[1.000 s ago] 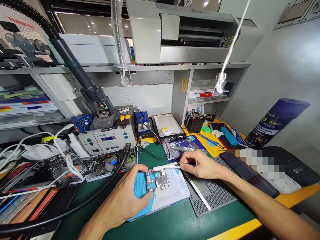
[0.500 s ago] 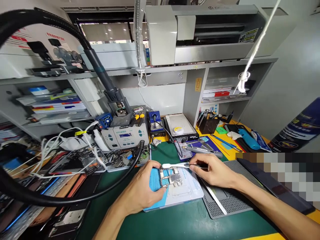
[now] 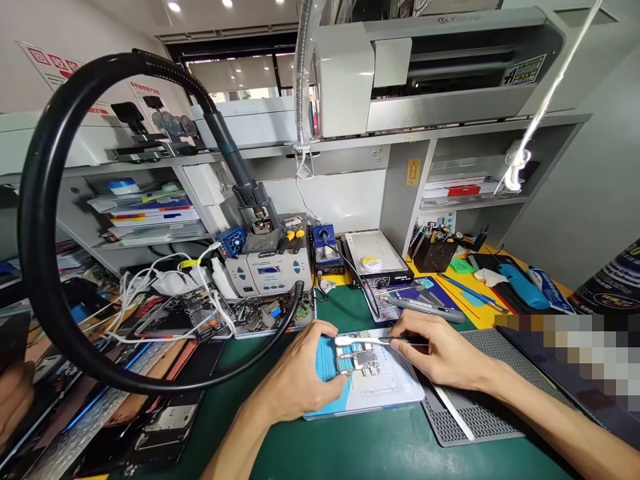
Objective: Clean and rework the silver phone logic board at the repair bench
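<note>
A bare phone circuit board [image 3: 367, 359] lies on a flat blue-and-white package [image 3: 395, 390] on the green mat. My left hand [image 3: 305, 377] steadies the board at its left end, thumb on the near edge and fingers on the far edge. Over the board's far edge, my right hand [image 3: 433, 347] pinches slim tweezers [image 3: 385, 341], pointing left. At their tip is a white cotton wad [image 3: 344, 341], close to my left fingertips. Whether the cotton touches the board I cannot tell.
A black hose [image 3: 37, 220] loops at left from a hot-air station [image 3: 270, 272]. Phone parts [image 3: 165, 427] pile up at left, where another person's hand [image 3: 15, 400] shows. A grey perforated mat [image 3: 450, 433] and a white strip [image 3: 457, 417] lie right. Behind stands a soldering iron holder [image 3: 325, 247].
The view has shifted, so the scene sits further right. Another person's hand with a dark flat object has come in at the left edge. Both my hands keep their holds.
</note>
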Available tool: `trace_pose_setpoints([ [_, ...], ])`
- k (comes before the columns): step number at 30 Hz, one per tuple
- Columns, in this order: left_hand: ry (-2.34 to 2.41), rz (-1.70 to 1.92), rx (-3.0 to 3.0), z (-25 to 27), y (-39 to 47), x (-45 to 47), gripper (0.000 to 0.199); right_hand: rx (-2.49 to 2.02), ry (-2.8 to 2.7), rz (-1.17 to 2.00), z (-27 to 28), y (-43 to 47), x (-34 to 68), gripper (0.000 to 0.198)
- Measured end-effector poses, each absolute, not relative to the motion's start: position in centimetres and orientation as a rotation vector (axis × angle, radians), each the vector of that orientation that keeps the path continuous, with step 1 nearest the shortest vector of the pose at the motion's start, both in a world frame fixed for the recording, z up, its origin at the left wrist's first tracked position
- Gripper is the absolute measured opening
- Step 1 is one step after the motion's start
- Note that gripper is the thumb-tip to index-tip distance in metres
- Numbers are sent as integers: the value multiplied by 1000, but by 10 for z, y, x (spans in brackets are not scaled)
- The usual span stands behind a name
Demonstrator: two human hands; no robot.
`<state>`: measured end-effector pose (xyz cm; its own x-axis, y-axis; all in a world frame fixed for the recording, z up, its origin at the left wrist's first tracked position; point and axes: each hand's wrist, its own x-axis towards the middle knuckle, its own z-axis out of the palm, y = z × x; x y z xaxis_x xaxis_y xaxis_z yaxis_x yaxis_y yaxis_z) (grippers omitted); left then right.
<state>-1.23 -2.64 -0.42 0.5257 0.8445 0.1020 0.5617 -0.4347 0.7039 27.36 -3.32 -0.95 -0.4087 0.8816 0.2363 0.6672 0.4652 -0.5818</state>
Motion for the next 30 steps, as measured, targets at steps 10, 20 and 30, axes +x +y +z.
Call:
trace_pose_setpoints([
  [10,1125,593,2136,-5,-27,-13,46,-1335,-2196,549,-9,-32,275,15],
  [20,1149,593,2087,-5,-27,-13,45,-1332,-2172,543,-5,-33,274,13],
  [30,1200,454,2039,8,-27,-11,44,-1322,-2164,505,-7,-34,274,13],
])
